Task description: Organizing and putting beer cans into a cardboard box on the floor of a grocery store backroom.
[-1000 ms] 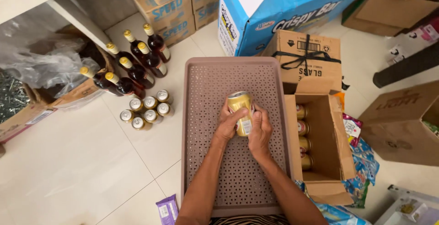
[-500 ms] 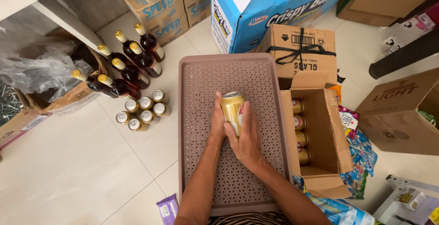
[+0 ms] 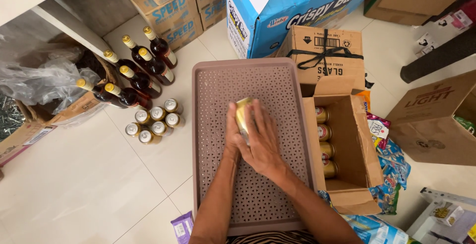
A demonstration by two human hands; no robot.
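Observation:
A gold drink can [image 3: 243, 111] lies in both my hands over a mauve perforated plastic tray [image 3: 277, 83] on the floor. My right hand [image 3: 261, 142] wraps over the can from the right and covers most of it. My left hand [image 3: 231, 135] grips it from the left, largely hidden behind the right one. To the right of the tray stands an open cardboard box [image 3: 354, 150] with several matching gold cans [image 3: 323, 142] in a row inside.
Several gold cans [image 3: 153, 121] stand grouped on the tiled floor left of the tray, with several dark glass bottles [image 3: 134, 75] behind them. A tied cardboard box [image 3: 325, 55], a large blue carton [image 3: 292, 11] and more cartons ring the tray. Snack packets [image 3: 389, 174] lie at the right.
My right hand has slid over the top of the can, which now shows less. The view has shifted slightly.

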